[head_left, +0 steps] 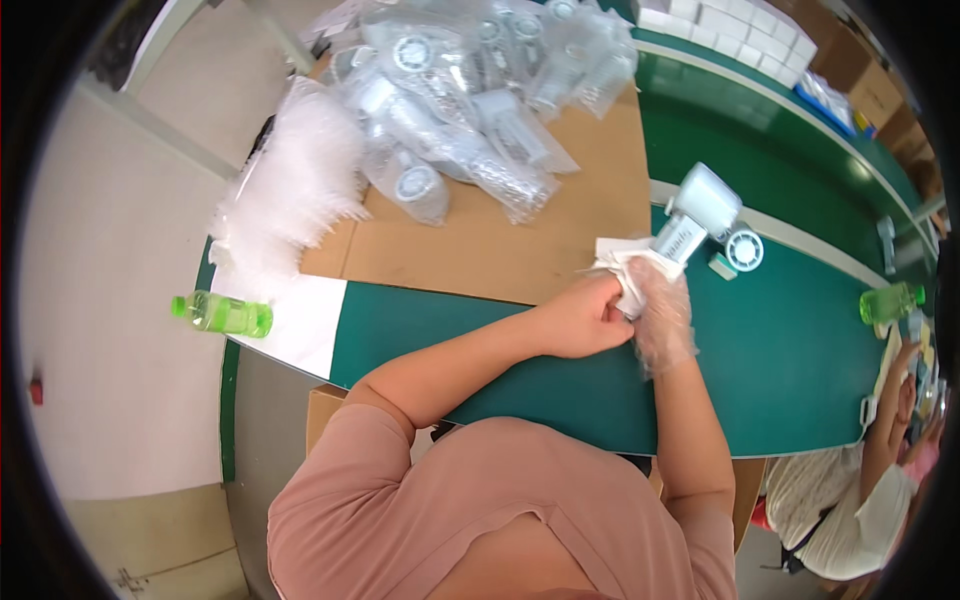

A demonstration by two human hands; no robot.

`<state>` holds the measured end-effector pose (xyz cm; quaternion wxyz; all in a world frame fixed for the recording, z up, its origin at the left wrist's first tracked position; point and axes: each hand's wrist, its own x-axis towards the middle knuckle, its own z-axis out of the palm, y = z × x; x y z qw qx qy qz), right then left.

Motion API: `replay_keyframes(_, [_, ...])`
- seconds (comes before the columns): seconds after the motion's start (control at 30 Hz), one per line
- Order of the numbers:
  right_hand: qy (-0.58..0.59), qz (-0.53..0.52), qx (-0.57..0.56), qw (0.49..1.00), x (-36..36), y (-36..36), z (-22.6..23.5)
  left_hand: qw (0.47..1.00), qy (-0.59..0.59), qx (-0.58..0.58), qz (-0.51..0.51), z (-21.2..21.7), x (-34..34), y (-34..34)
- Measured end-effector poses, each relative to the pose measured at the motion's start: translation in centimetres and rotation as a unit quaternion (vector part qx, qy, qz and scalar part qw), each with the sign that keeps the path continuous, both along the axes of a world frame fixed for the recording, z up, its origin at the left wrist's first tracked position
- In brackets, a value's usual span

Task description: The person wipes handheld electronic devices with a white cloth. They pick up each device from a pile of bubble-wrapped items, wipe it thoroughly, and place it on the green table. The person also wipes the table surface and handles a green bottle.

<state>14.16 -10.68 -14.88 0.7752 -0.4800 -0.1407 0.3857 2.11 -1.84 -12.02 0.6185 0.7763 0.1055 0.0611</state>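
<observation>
Gripping the white fan point(697, 215) by its handle in the gloved right hand point(662, 312) steadies it above the green desk point(780, 350), so the bare left hand point(585, 318), clenched on a white cloth point(622, 262), can wipe the handle.

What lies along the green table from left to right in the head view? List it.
Green bottle → white sheet → left hand → gloved right hand holding the white device → second green bottle.
</observation>
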Motion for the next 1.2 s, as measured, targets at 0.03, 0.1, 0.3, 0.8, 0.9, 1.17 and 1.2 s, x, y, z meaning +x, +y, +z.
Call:
replay_keyframes(0.03, [0.003, 0.006, -0.019, 1.0, -0.2, 0.1, 0.3, 0.998, -0.025, 0.048, 0.011, 0.9, -0.7, 0.5])
replay_keyframes(0.1, [0.011, 0.017, -0.059, 0.998, -0.8, 0.1, 1.3, 0.987, -0.07, 0.145, 0.031, 2.2, -3.1, 1.8])
replay_keyframes(0.3, [-0.045, 0.043, -0.096, 0.993, -1.7, 0.2, 1.9, 0.675, -0.171, 0.305, 0.649, 2.9, -13.1, 12.6])
replay_keyframes(0.8, [0.066, 0.182, 0.001, 0.981, 1.6, -3.9, 1.1, 0.537, 0.033, 0.49, 0.686, -0.9, -19.8, 21.2])
replay_keyframes(0.9, [0.079, 0.128, -0.011, 0.989, 1.5, -4.5, 1.3, 0.543, 0.021, 0.445, 0.712, -2.3, -18.1, 21.1])
replay_keyframes(1.17, [0.044, 0.152, -0.097, 0.983, 1.8, -3.9, 1.8, 0.553, 0.076, 0.414, 0.719, -2.4, -17.4, 21.6])
replay_keyframes(1.2, [0.032, 0.148, -0.098, 0.984, 1.8, -3.9, 1.6, 0.541, 0.1, 0.408, 0.728, -2.4, -17.6, 22.0])
